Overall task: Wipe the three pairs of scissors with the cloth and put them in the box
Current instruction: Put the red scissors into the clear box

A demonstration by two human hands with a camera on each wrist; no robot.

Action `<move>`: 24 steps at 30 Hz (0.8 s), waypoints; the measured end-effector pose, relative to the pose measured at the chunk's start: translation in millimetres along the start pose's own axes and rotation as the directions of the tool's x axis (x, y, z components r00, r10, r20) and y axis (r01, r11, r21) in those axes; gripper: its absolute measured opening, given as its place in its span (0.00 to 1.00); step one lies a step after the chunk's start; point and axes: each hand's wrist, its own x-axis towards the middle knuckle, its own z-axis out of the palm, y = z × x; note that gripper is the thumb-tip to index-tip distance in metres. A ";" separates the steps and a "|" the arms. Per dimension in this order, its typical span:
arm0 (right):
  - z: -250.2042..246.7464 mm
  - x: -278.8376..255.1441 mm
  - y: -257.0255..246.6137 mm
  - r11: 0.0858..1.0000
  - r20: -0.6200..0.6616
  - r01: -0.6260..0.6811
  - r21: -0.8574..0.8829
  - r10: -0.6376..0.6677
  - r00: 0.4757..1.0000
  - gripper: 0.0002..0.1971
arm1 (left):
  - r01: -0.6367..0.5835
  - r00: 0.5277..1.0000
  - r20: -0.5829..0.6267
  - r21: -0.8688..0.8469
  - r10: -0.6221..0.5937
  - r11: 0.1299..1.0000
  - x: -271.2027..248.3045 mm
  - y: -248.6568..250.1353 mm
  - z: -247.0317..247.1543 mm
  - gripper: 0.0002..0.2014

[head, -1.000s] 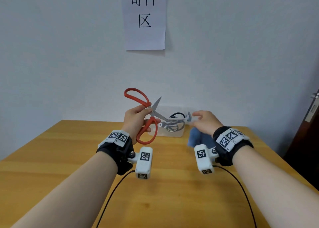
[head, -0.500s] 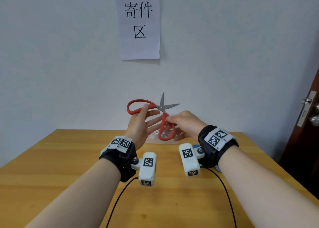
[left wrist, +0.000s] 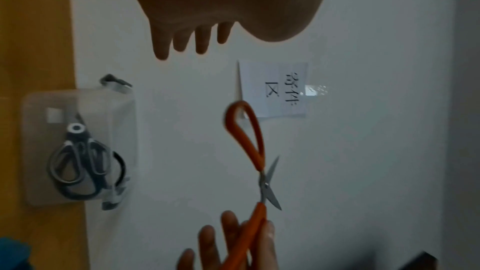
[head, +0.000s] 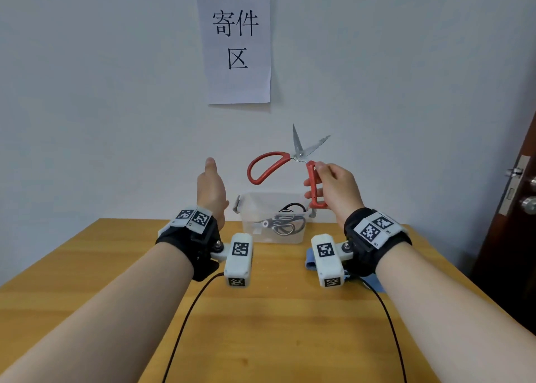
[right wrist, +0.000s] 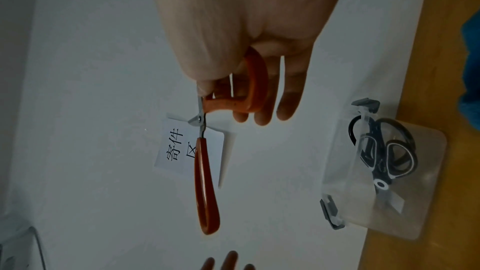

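My right hand (head: 324,179) pinches one red loop of the red-handled scissors (head: 269,166), held in the air above the box with the blades spread and pointing up. The same scissors (left wrist: 255,151) (right wrist: 206,182) show in both wrist views. My left hand (head: 211,185) hovers to their left, fingers straight, holding nothing. The clear plastic box (head: 249,205) stands at the table's far edge by the wall. Inside it lie two pairs of black-handled scissors (head: 280,223). The blue cloth (head: 311,256) lies on the table under my right wrist, mostly hidden.
A paper sign (head: 236,47) hangs on the white wall behind the box. A dark door (head: 519,197) with a metal handle stands at the right. Wrist-camera cables (head: 185,319) trail over the wooden table (head: 275,324).
The red scissors passed from my left hand to my right, which dropped the cloth. My left hand let go and drew away to the left. The scissors rose slightly.
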 end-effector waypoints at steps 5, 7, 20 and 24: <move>11.9 -5.4 -4.8 0.997 0.154 0.014 -0.071 -0.003 0.988 0.16 | 0.021 0.996 0.090 0.085 -0.029 0.996 -11.2 13.1 24.0 0.38; 25.8 -6.9 -11.4 0.997 0.204 0.029 -0.075 -0.014 0.979 0.14 | 0.171 0.900 0.401 0.030 -0.169 0.985 -34.1 8.3 39.7 0.38; 12.3 9.2 14.0 0.969 0.474 -0.242 0.041 0.194 0.859 0.09 | 0.263 0.892 0.431 -0.242 -0.140 0.934 -3.2 -28.8 59.5 0.19; 8.1 32.9 31.4 0.965 0.361 -0.231 0.125 0.172 0.916 0.12 | 0.226 0.842 0.496 0.029 -0.210 0.974 24.8 -31.9 64.1 0.18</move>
